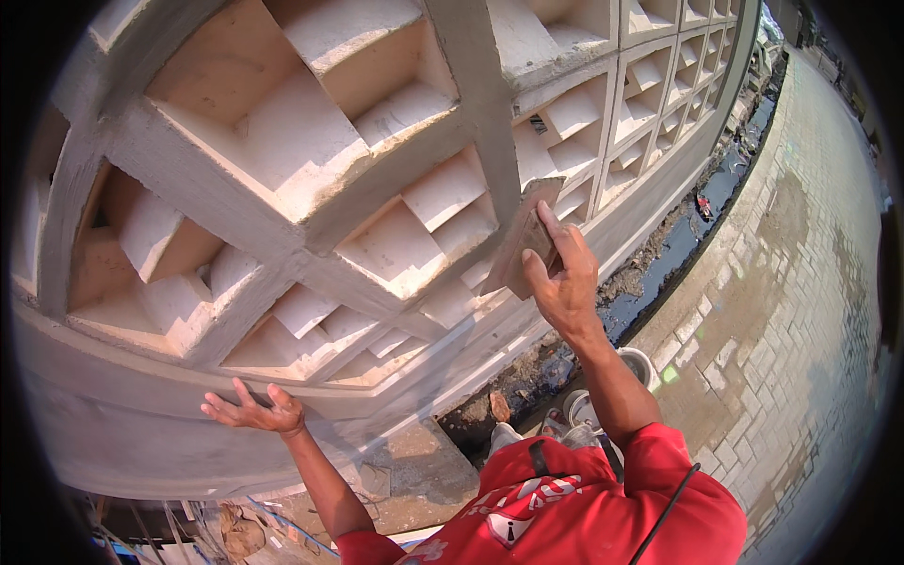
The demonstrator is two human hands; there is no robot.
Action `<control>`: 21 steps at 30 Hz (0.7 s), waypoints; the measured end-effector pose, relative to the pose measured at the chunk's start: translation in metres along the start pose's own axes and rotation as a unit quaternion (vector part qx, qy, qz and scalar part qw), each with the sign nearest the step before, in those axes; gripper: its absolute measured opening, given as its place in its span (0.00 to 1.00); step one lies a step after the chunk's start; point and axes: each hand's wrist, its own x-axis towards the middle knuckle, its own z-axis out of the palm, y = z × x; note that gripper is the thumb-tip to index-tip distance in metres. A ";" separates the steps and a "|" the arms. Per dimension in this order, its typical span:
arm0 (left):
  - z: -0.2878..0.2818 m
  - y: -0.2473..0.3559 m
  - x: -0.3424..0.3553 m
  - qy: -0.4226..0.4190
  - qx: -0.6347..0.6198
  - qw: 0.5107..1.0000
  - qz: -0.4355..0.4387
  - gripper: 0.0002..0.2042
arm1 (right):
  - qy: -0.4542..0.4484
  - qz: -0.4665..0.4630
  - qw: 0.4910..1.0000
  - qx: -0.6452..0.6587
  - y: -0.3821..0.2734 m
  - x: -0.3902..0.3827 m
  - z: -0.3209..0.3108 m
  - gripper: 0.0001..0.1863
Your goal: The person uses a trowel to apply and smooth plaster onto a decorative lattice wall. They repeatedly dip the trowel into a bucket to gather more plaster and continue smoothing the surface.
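Note:
My right hand [568,282] grips a thin, flat, grey-brown rectangular plate [513,247], trowel-like, with the thumb and fingers against its face. No handle shows. The plate is held close to the cement wall [395,160] with square openwork blocks; whether it touches is hard to tell. My left hand [252,409] holds nothing, its fingers spread and palm turned up, beside the smooth grey band [151,414] along the wall's lower part. Pale stepped blocks [395,235] fill the openings between the grey ribs.
A ditch with dark water [650,287] runs along the wall's foot, bordered by rubble. Beyond it lies a block-paved road [753,311]. A whitish bucket [642,365] stands near my right forearm. A concrete slab [419,476] and loose debris [242,532] lie below.

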 end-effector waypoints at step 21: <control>-0.003 0.004 0.004 0.003 0.017 1.000 -0.002 0.25 | -0.073 -0.163 0.967 -0.183 -0.027 0.076 -0.017 0.35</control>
